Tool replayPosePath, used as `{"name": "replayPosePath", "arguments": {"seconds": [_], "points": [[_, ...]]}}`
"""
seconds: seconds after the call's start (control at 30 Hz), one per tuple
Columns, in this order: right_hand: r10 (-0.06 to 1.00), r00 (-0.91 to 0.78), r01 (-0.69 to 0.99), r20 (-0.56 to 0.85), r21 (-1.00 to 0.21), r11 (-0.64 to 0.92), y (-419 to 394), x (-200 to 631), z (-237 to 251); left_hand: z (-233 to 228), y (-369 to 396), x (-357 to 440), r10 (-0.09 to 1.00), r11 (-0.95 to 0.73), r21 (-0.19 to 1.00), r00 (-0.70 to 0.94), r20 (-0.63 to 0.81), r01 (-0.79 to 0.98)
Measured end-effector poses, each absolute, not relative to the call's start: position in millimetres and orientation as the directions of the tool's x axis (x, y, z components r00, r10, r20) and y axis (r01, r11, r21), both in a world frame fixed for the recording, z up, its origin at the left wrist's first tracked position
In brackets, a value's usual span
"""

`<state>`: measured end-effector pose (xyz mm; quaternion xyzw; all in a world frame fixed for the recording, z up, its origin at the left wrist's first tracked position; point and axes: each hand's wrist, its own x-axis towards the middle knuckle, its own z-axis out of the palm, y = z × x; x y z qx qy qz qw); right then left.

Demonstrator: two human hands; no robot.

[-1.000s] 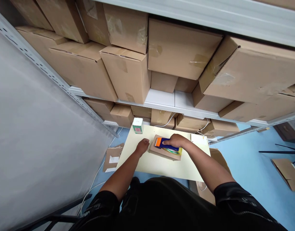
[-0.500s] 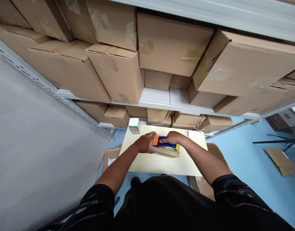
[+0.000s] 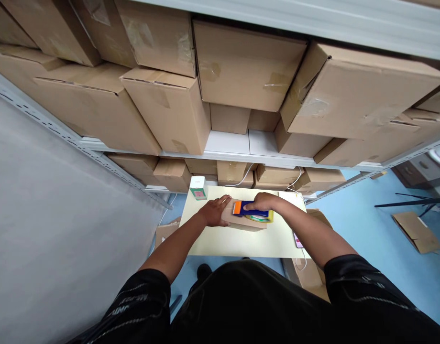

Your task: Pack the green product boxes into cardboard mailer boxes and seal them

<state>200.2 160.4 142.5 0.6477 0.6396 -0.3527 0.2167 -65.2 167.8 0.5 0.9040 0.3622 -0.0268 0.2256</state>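
Note:
On the pale yellow table (image 3: 213, 244) lies a small closed cardboard box (image 3: 247, 224). My left hand (image 3: 215, 211) spans its left end, fingers on the far side and thumb on the near side, holding it. In my right hand (image 3: 262, 202) is a blue and orange tape dispenser (image 3: 237, 208), gripped from above over the box top. A yellow and green tape roll (image 3: 262, 218) shows at the dispenser's near right side. Whether the tape is stuck to the box cannot be made out.
A white and green carton (image 3: 198, 188) stands at the table's back left. A phone (image 3: 298, 240) lies by the right edge, partly under my forearm. Shelves full of cardboard boxes (image 3: 248, 62) rise in front. A grey wall (image 3: 62, 210) bounds the left.
My right hand and the tape dispenser have shifted slightly right along the box, baring more of its top. My left hand keeps its place on the left end. The phone has come into view.

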Motion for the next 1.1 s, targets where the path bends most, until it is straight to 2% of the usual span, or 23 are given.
{"name": "replayPosePath", "arguments": {"seconds": [0.23, 0.7, 0.93, 1.1], "points": [[0.681, -0.099, 0.973, -0.725, -0.213, -0.086, 148, 245, 143, 0, 165, -66, 0.637, -0.654, 0.352, 0.738, -0.221, 0.67], [0.679, -0.023, 0.936, -0.734, -0.254, -0.243, 103, 378, 130, 1, 160, -66, 0.657, -0.654, 0.317, 0.723, -0.211, 0.687], [0.668, 0.018, 0.932, -0.744, -0.229, -0.28, 92, 419, 114, -3, 160, -66, 0.664, -0.652, 0.341, 0.727, -0.175, 0.678], [0.661, 0.059, 0.956, -0.748, -0.147, -0.253, 95, 411, 93, -5, 160, -66, 0.665, -0.65, 0.35, 0.727, -0.169, 0.675]]}}
